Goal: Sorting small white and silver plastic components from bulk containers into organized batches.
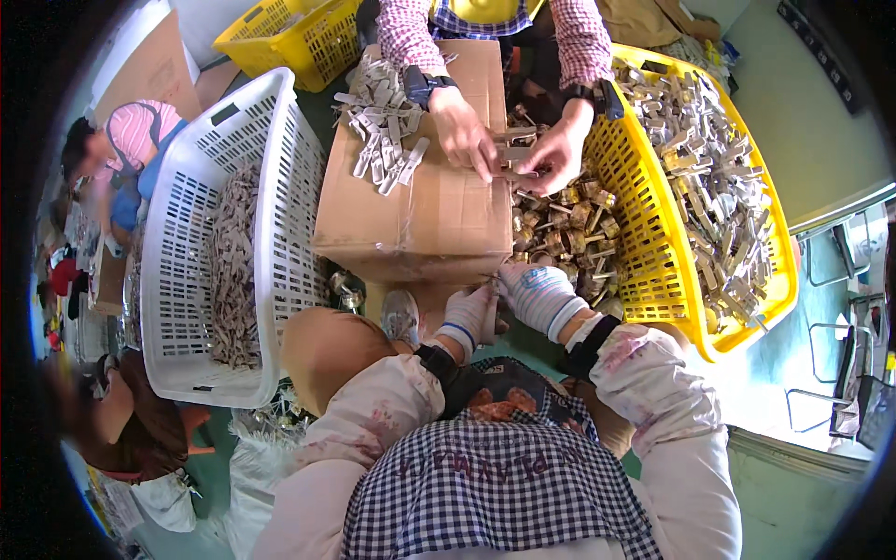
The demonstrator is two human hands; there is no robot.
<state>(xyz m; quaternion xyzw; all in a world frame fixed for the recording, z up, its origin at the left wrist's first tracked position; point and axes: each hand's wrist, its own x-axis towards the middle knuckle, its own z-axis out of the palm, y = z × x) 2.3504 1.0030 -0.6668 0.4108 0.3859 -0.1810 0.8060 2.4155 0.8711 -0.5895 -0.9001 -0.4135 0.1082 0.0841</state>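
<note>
On a cardboard box (448,217), pale clips (385,131) are heaped along the left edge, probably for reach. By its near right corner, left hand (469,315) and right hand (541,295) are held close; whether fingers grip anything cannot be told.

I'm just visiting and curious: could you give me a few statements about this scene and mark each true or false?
1. The white basket stands left of the box. True.
2. The camera wearer's hands are at the far side of the box. False: the left hand and right hand are by its near side.
3. Grey pieces lie on top of the box. True.
4. The big basket on the right is blue and empty. False: the yellow basket is heaped with parts.
5. The person opposite wears checked sleeves. True.
</note>
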